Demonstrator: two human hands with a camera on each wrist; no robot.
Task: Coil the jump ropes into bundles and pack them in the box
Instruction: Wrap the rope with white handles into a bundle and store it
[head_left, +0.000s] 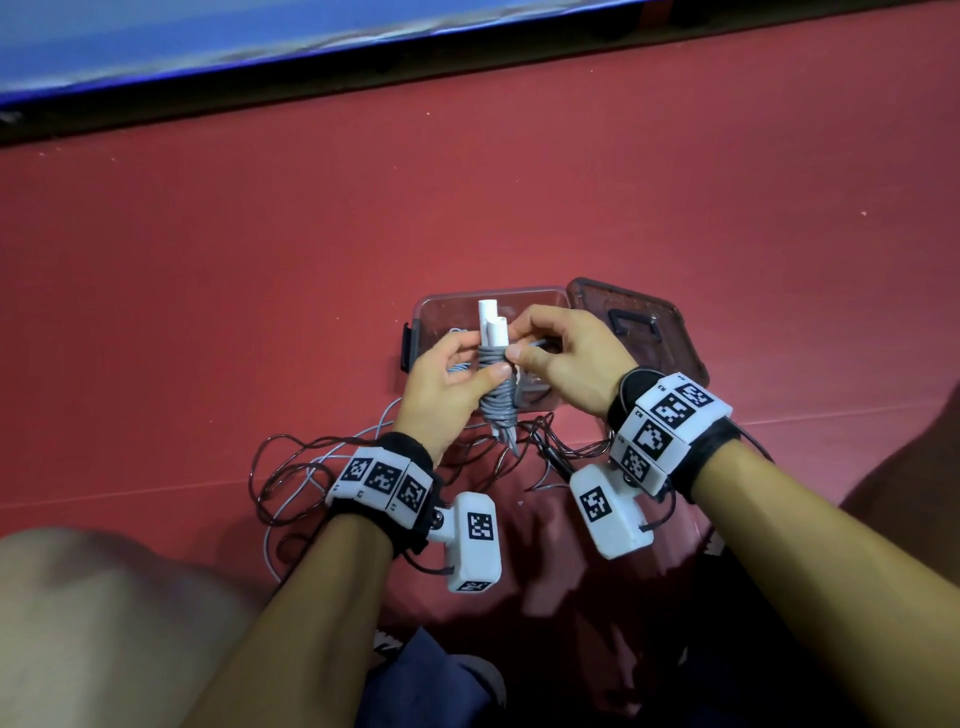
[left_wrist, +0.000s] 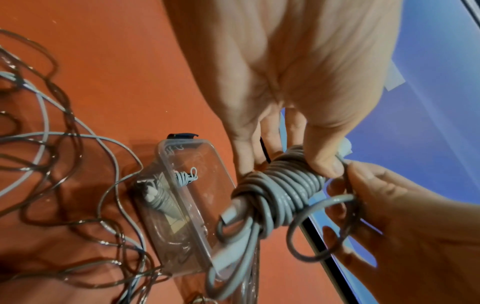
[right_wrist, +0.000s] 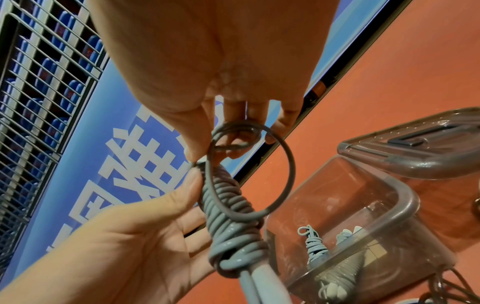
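Bundle (head_left: 497, 400) nearly wound, clasped by left hand (head_left: 451, 384); final loop (right_wrist: 249, 168) pinched by right hand (head_left: 566, 358); one coil (right_wrist: 315, 244) boxed (head_left: 431, 304), loose ropes (head_left: 291, 467) left.

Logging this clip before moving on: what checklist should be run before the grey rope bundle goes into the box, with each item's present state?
1. Left hand grips the grey bundle: ok.
2. Right hand holds the last loop: ok.
3. Loop end tucked and secured: not ok, it hangs free.
4. Clear box open, lid set beside it: ok.
5. Room left beside the bundles already in the box: cannot tell.
6. Loose ropes on the floor kept clear of the bundle: cannot tell.
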